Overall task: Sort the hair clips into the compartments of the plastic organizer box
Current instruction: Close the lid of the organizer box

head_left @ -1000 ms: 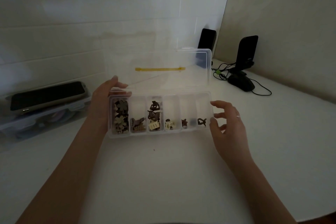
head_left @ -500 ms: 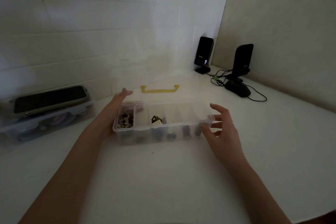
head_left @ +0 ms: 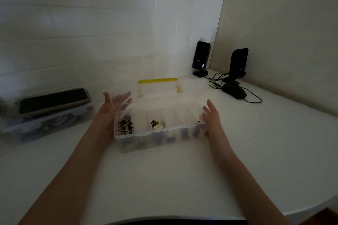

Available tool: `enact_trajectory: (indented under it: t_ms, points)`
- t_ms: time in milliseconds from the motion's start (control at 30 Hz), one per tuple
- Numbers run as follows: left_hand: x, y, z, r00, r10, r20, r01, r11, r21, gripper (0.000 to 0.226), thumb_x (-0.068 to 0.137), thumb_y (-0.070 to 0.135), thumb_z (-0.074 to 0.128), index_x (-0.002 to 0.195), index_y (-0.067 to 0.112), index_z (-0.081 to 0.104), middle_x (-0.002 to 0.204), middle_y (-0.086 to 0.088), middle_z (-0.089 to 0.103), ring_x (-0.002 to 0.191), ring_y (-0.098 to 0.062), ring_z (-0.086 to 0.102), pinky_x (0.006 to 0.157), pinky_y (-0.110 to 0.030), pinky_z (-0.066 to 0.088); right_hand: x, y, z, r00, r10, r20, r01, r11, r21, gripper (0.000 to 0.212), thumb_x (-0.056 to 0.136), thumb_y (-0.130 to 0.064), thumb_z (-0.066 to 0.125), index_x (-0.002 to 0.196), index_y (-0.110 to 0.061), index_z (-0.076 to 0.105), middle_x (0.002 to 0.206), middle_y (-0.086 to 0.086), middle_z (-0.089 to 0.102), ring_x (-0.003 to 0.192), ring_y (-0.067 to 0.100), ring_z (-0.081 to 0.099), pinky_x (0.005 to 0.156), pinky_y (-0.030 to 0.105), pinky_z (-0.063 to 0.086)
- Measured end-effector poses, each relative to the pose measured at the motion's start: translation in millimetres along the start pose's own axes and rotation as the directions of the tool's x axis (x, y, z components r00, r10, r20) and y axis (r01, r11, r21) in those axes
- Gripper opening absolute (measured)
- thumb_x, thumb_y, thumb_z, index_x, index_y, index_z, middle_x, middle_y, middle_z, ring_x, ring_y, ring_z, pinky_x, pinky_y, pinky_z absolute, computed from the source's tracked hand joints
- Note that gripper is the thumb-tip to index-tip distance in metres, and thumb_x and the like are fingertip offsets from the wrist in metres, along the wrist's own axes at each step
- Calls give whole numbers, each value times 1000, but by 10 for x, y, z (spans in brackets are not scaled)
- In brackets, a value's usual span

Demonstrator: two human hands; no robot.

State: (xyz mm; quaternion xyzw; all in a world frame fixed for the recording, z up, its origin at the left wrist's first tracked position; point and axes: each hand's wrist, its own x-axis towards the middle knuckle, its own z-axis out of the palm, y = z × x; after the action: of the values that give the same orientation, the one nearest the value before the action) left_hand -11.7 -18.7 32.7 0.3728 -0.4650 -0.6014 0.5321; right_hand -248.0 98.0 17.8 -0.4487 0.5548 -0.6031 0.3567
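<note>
The clear plastic organizer box (head_left: 139, 134) stands on the white table in the middle of the view. Its lid (head_left: 164, 97) lies open toward the wall, with the yellow handle (head_left: 157, 80) at the far edge. Several dark and cream hair clips (head_left: 125, 127) fill the leftmost compartment, and a brown and cream clip (head_left: 156, 125) sits in a middle one. Darker clips show dimly through the front wall. My left hand (head_left: 108, 115) rests against the box's left end, fingers straight behind the lid corner. My right hand (head_left: 213, 118) touches the right end with straight fingers.
A clear storage bin (head_left: 45, 124) with a dark flat device (head_left: 53, 100) on top stands at the left by the wall. Two black speakers (head_left: 200, 58) (head_left: 238, 64), a black mouse (head_left: 235, 91) and cables fill the back right corner. The table edge (head_left: 292, 206) curves at front right.
The box, tilted up toward me a second ago, now sits level on the table. Its lid has swung back toward the wall. Both hands stay at the box's ends.
</note>
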Motion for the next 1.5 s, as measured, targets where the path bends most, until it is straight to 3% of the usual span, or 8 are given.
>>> enact_trajectory:
  t_ms: [167, 267, 433, 700, 867, 1133, 1367, 1500]
  points:
    - [12, -21, -75, 987, -124, 105, 137, 983, -122, 73, 96, 56, 27, 48, 15, 63, 116, -5, 67, 100, -28, 66, 70, -34, 56, 26, 2, -59, 998, 56, -34, -48, 975, 216, 39, 96, -49, 37, 134, -46, 37, 138, -9, 45, 123, 16, 49, 105, 39, 38]
    - [21, 9, -178, 956, -193, 223, 202, 979, -21, 35, 80, 38, 59, 92, 6, 68, 131, -12, 59, 103, -31, 64, 68, -34, 58, 8, -12, -64, 998, 53, -36, -43, 973, 229, 52, 83, -59, 43, 134, -45, 38, 131, -8, 50, 118, 17, 53, 103, 39, 40]
    - [-59, 38, -212, 906, -94, 413, 57, 993, 99, 51, 22, 42, 91, 67, 27, 71, 79, 4, 72, 66, -11, 67, 53, -21, 54, 4, 19, -55, 997, 40, -69, -37, 998, 41, 48, 92, -34, 54, 137, -33, 38, 110, -7, 62, 101, 11, 59, 95, 34, 45]
    - [-61, 68, -237, 895, -94, 437, 56, 994, 99, 39, 53, 16, 78, 88, 31, 73, 91, 0, 72, 75, -16, 69, 59, -25, 55, 17, 7, -22, 997, -35, -72, 30, 997, -65, 33, 88, -22, 49, 114, -40, 58, 96, -4, 60, 82, 8, 55, 75, 23, 45]
    - [-57, 56, -184, 977, 105, 184, -146, 964, 224, 27, 86, 2, 58, 76, 23, 72, 90, 8, 74, 91, -17, 64, 70, -18, 54, -38, 1, -20, 989, -135, -51, 121, 969, -217, 22, 94, -21, 48, 109, -32, 59, 79, -3, 61, 65, -1, 55, 61, 13, 44]
    - [-127, 140, -216, 927, 39, 374, -215, 871, 441, 46, 49, 57, 80, 92, 46, 70, 118, 13, 62, 106, -5, 60, 82, -17, 48, -51, 69, 6, 986, -154, -56, 124, 925, -358, 46, 71, -34, 78, 105, -44, 49, 99, 1, 63, 84, 17, 62, 78, 35, 53]
    - [-225, 244, -153, 924, 19, 381, -336, 514, 789, 77, 18, 89, 63, 93, 74, 49, 140, 19, 29, 130, -4, 28, 109, -32, 27, -34, 67, 13, 979, -193, -65, 157, 918, -363, 43, 73, -29, 78, 105, -34, 49, 110, -4, 63, 83, 14, 59, 70, 24, 43]
    - [-225, 95, -130, 910, 135, 391, -413, 283, 866, 92, 34, 82, 61, 119, 47, 55, 146, 4, 37, 135, -20, 33, 109, -44, 36, -5, 71, 38, 974, -220, -57, 183, 906, -382, 41, 76, -28, 75, 106, -29, 48, 119, -7, 60, 87, 16, 57, 73, 26, 42]
